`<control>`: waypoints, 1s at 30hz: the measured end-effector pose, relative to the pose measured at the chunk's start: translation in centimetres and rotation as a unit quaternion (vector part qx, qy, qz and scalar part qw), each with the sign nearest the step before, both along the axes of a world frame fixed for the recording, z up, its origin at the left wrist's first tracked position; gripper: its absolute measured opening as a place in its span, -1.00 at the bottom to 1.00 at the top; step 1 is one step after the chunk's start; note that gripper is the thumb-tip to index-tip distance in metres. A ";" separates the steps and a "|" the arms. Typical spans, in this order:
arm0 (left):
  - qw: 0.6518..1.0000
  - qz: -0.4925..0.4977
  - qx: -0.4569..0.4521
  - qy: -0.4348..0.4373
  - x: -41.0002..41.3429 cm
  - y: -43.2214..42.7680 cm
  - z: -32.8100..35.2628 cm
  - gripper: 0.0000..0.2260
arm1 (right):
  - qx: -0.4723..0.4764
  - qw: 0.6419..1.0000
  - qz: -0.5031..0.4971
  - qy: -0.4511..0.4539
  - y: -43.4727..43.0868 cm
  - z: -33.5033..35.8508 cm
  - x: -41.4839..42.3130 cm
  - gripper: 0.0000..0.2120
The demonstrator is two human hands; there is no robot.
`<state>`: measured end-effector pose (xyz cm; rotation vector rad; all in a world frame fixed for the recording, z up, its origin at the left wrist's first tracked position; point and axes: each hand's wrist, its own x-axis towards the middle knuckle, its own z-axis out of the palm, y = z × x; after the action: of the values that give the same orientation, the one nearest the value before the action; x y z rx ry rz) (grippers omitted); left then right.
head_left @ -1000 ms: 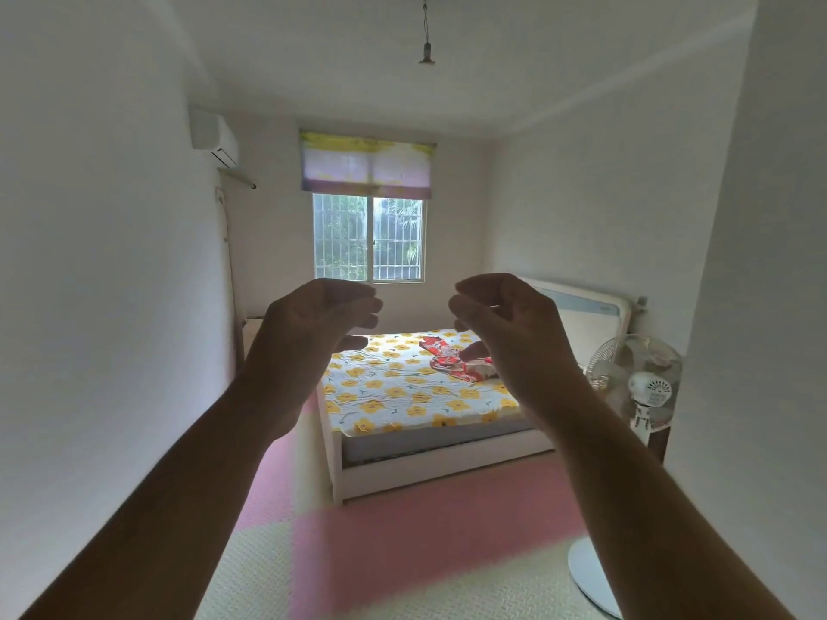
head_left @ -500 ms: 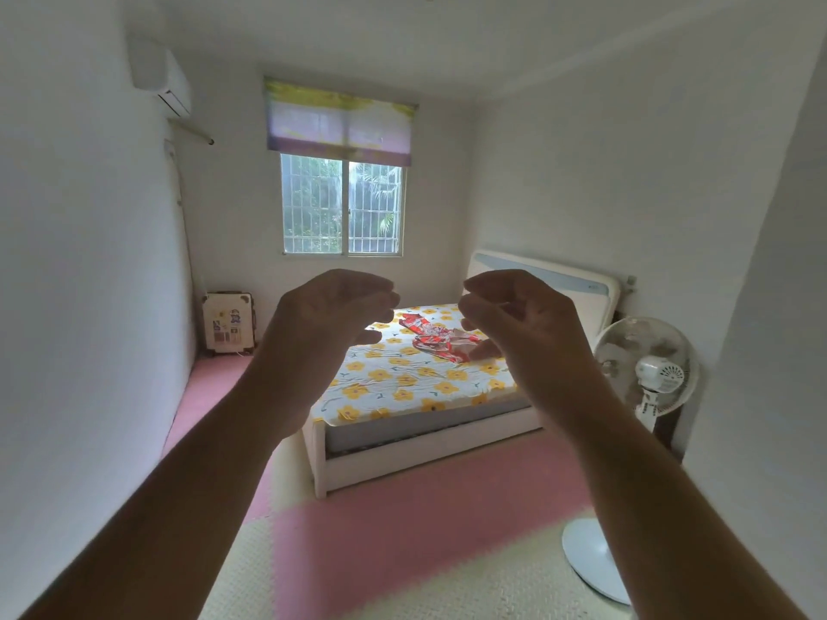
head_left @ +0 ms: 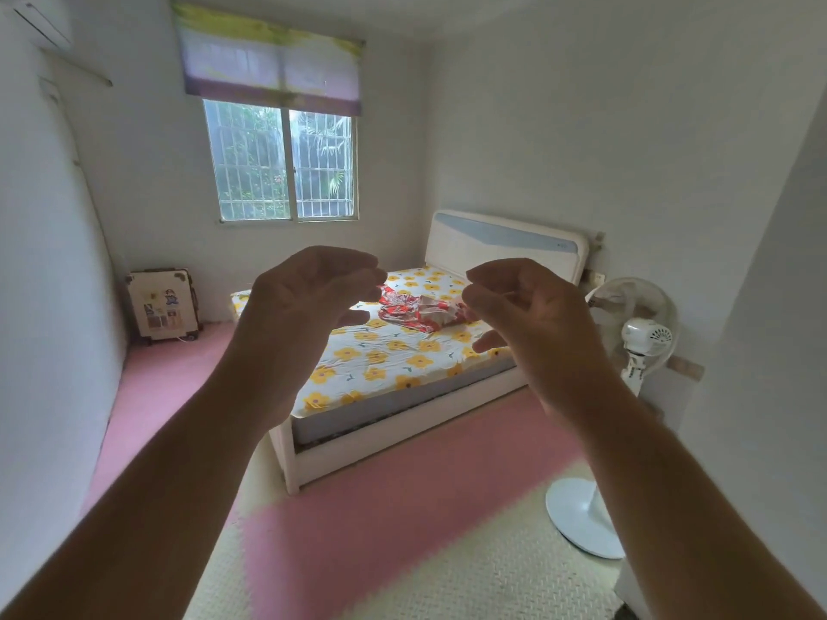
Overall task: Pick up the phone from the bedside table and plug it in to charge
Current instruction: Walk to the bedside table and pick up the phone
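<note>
Both my hands are raised in front of me at chest height, empty, fingers curled loosely and apart. My left hand (head_left: 304,302) is left of centre, my right hand (head_left: 532,311) right of centre. Behind them is a white bed (head_left: 402,440) with a yellow-flowered sheet and a red patterned cloth (head_left: 416,308) on it. No phone, charger or bedside table can be made out; the area beside the headboard is mostly hidden behind a standing fan (head_left: 635,337).
The white fan's round base (head_left: 577,516) rests on the floor at right. A white wall corner (head_left: 760,396) juts in at far right. A small case (head_left: 161,306) leans by the left wall under the window (head_left: 282,163). Pink and cream mats (head_left: 402,530) cover the floor.
The view has moved forward into the room and tilted down; the bed and fan look nearer. My hands keep the same raised, curled pose.
</note>
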<state>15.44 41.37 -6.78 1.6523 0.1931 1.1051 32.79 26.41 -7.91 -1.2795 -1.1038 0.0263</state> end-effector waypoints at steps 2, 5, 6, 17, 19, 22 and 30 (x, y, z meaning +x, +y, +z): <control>1.000 -0.004 -0.004 0.005 2.4 1.5 -0.6 -0.81 | 0.003 1.000 -0.002 0.008 1.5 -0.8 2.1 -0.81; 1.000 -0.008 -0.002 0.014 6.9 3.9 -1.2 -0.84 | 0.011 1.000 -0.007 0.013 3.9 -1.8 6.2 -0.83; 1.000 -0.008 -0.001 0.015 8.5 4.6 -1.4 -0.84 | 0.011 1.000 -0.011 0.014 4.7 -2.0 7.7 -0.83; 0.999 -0.026 -0.023 0.026 23.9 12.8 -2.5 -0.84 | 0.006 0.998 -0.034 0.043 12.2 -3.0 22.0 -0.87; 0.999 -0.036 -0.028 0.024 26.0 14.7 -2.6 -0.85 | 0.006 0.998 -0.041 0.048 13.6 -3.1 24.1 -0.88; 0.998 -0.057 -0.030 0.021 28.9 17.7 -3.3 -0.82 | 0.009 0.998 -0.049 0.046 16.2 -3.4 27.0 -0.87; 0.993 -0.106 -0.031 0.027 36.0 27.7 -6.3 -0.78 | 0.014 0.994 -0.086 0.062 24.9 -5.6 33.0 -0.92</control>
<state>51.40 69.09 -13.10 1.6071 0.0821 0.8864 65.76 51.33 -13.46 -1.3258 -0.8823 -0.0396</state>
